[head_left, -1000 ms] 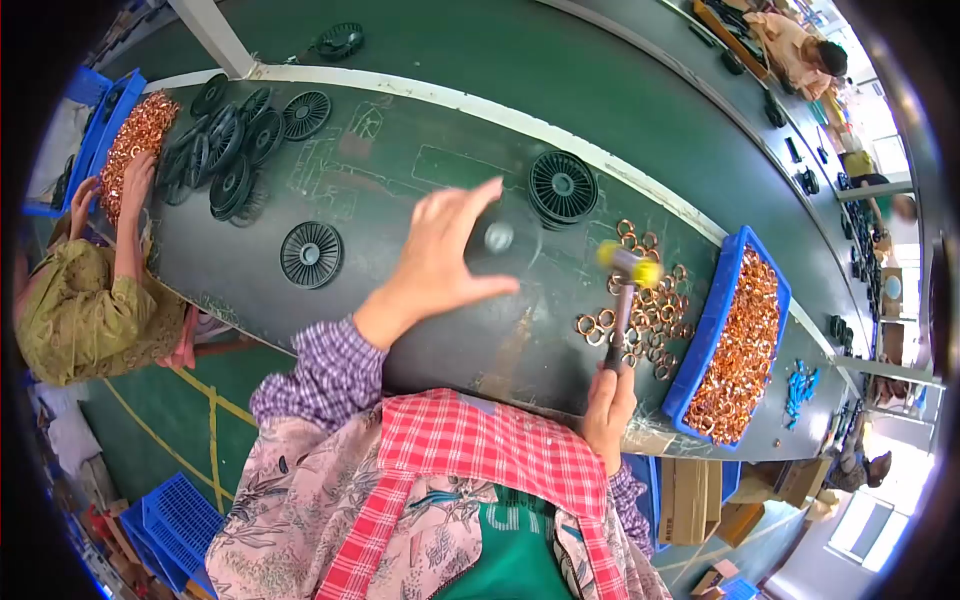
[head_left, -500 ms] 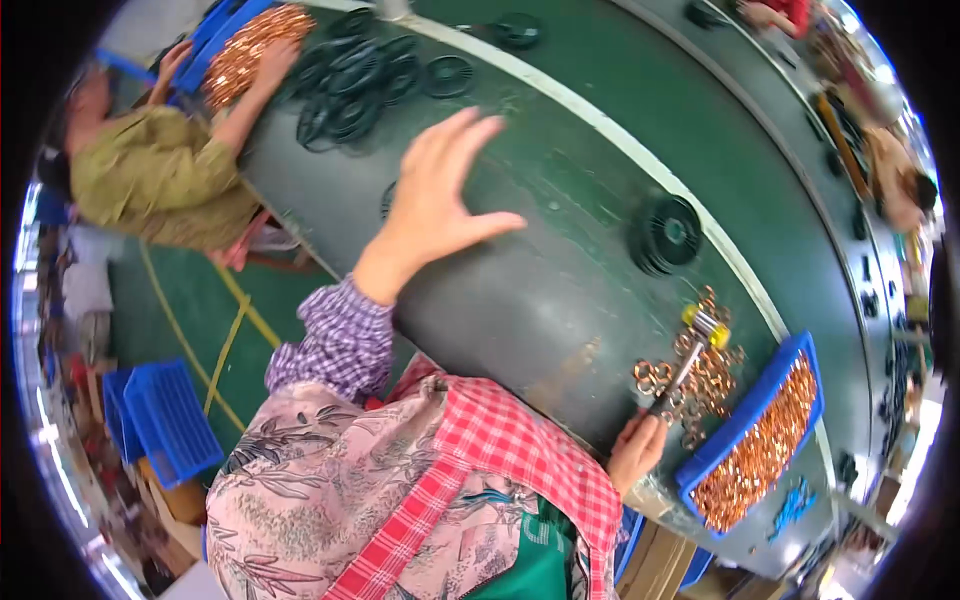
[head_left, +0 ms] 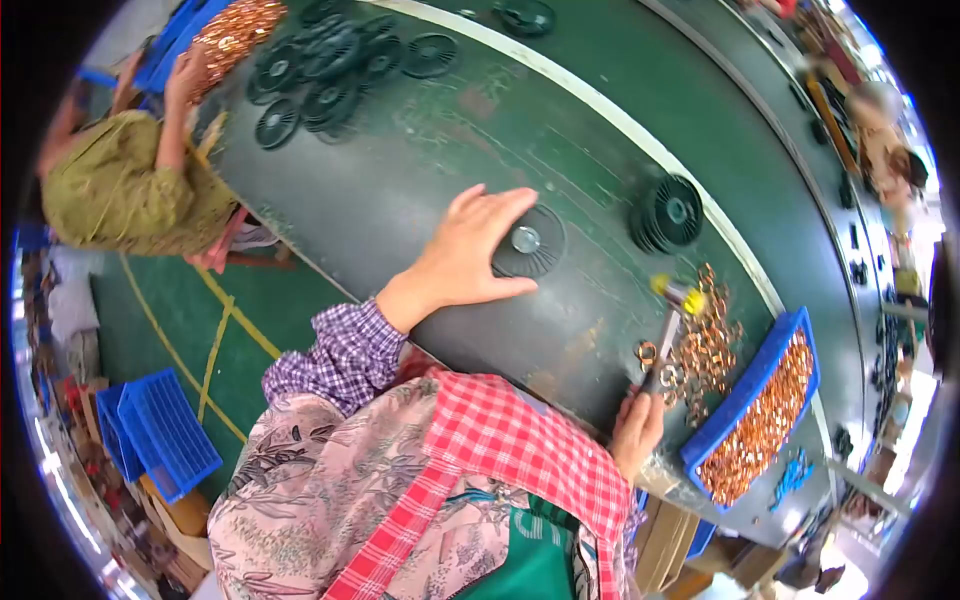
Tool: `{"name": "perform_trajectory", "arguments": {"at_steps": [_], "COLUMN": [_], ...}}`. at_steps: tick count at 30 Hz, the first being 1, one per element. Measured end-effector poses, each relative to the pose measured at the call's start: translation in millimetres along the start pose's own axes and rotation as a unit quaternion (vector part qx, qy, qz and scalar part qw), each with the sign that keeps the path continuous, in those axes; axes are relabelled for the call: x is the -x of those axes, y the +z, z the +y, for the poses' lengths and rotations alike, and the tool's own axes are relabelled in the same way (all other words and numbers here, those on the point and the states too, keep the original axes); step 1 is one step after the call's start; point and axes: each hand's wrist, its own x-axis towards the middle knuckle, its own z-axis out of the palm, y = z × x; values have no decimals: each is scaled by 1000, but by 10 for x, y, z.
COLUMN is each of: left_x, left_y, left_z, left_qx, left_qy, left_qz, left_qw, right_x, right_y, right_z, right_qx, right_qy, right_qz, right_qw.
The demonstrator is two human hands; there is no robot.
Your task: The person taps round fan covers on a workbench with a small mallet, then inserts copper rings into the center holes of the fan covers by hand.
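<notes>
My left hand (head_left: 455, 255) is low over the grey tabletop, thumb and fingers curved round a black finned disc (head_left: 545, 243) with a shiny round centre. The palm covers the disc's near left part. My right hand (head_left: 637, 425) is closed round the handle of a hammer (head_left: 668, 335), whose head has yellow ends. That head hangs over or beside loose copper-coloured rings (head_left: 705, 350); whether it touches them I cannot tell. A stack of black finned discs (head_left: 668, 213) stands beyond, between my hands and a white line.
At the right, a blue tray (head_left: 812, 335) holds many small copper pieces. Several black discs (head_left: 330, 60) lie heaped at upper left, near a co-worker's olive sleeve (head_left: 120, 185) and another blue tray (head_left: 165, 55). Blue crates (head_left: 165, 430) stand on the floor.
My left hand has come down and right, and the disc partly hidden behind it now sits between its fingers. The hammer has shifted slightly left, still in my right hand.
</notes>
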Motion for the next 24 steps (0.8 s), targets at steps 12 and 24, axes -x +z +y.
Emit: {"name": "perform_trajectory", "arguments": {"at_steps": [12, 24], "left_x": [-271, -273], "left_y": [521, 528], "left_z": [241, 264], "left_qx": [76, 60], "left_qy": [44, 42], "left_qz": [-84, -79], "left_qw": [993, 994], "right_x": [-62, -126], "right_y": [77, 157], "right_z": [-620, -497], "right_qx": [178, 352], "right_qy": [-283, -213], "right_qz": [-42, -114], "right_qw": [942, 904]}}
